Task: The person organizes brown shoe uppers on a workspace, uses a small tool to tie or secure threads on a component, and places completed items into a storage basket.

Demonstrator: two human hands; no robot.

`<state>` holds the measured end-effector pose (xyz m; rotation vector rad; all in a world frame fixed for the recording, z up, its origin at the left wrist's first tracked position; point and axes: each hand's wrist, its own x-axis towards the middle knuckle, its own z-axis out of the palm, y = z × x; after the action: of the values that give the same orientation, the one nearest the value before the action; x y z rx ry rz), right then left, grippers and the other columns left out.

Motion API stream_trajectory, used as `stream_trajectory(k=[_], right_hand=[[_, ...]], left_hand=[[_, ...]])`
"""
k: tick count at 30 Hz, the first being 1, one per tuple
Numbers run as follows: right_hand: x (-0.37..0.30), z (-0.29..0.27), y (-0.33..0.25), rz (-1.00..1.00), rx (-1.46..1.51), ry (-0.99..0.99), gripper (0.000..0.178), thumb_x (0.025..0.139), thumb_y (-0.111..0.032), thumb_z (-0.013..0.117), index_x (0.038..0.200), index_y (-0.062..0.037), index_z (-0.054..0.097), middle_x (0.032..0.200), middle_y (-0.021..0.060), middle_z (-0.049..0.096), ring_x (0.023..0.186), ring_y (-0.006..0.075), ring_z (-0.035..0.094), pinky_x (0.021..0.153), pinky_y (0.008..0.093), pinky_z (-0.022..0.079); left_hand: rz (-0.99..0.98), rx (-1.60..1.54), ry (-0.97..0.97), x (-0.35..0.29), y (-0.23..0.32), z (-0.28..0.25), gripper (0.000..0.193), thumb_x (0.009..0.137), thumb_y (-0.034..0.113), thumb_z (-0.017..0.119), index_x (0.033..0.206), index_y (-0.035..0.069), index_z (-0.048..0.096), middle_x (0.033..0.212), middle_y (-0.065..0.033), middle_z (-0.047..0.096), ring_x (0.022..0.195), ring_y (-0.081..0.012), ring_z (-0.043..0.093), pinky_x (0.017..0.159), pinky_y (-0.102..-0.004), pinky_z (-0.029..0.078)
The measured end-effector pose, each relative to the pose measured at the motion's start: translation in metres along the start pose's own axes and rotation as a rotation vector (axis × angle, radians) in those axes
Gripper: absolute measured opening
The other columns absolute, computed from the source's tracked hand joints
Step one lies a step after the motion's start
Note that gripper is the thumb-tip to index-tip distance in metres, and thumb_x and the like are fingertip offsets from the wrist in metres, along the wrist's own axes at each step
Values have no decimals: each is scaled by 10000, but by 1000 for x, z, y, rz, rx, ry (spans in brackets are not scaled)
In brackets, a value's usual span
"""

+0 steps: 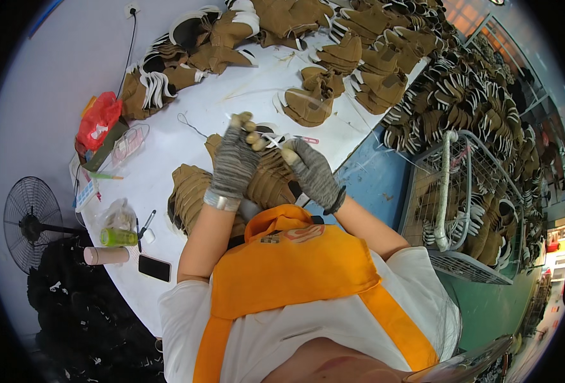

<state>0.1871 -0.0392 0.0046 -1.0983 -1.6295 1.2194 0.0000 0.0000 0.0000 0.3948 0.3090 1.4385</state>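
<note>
A thin white strip (273,142) is held between the person's two hands, above the desk (148,185); whether it is tape or cord is too small to tell. The left hand (239,150) pinches one end with its fingers bent narrow, and the right hand (308,169) has thumb and fingers closed near the other. Both wear grey knitted gloves (233,169), so a hard pull could make the strip slip or snap. Below are a stack of brown shoe pieces (273,179) and, to its left, another brown stack (188,191); a low wrist could knock the layers askew. A pink tool (306,139) lies just beyond the right hand, where a careless sweep might push it or, if it has a bare blade, catch the knit. Towards the desk's left edge lie a dark phone (155,268), a pink tumbler (106,255) and a green bottle (118,237); a nudge could roll the tumbler off. More brown pieces (311,102) crowd the far part, and a wire cart (446,191) stands beyond the right edge
</note>
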Motion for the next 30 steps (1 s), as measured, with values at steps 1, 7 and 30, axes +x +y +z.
stream_trajectory(k=[1,7,30], right_hand=[[-7,0,13,-75,-54,45,345,948,-367,540,1059,-43,583,925,89,613,826,219,590,784,334,467],[-32,-68,41,-117,-281,135,306,951,-320,549,974,-25,622,890,82,635,871,179,585,794,296,456],[49,-239,73,186,-738,901,518,938,-454,485,1169,-7,607,1134,221,618,1023,360,582,896,396,439]], left_hand=[[1,-48,-9,2,10,-3,307,957,297,546,1107,29,548,785,-13,534,602,-100,450,526,-226,379],[315,357,395,33,76,-85,342,953,307,559,1087,-6,586,755,4,515,612,-82,445,521,-209,391],[767,620,838,-9,337,-198,288,822,355,646,776,82,566,521,0,414,432,-109,424,370,-281,352]])
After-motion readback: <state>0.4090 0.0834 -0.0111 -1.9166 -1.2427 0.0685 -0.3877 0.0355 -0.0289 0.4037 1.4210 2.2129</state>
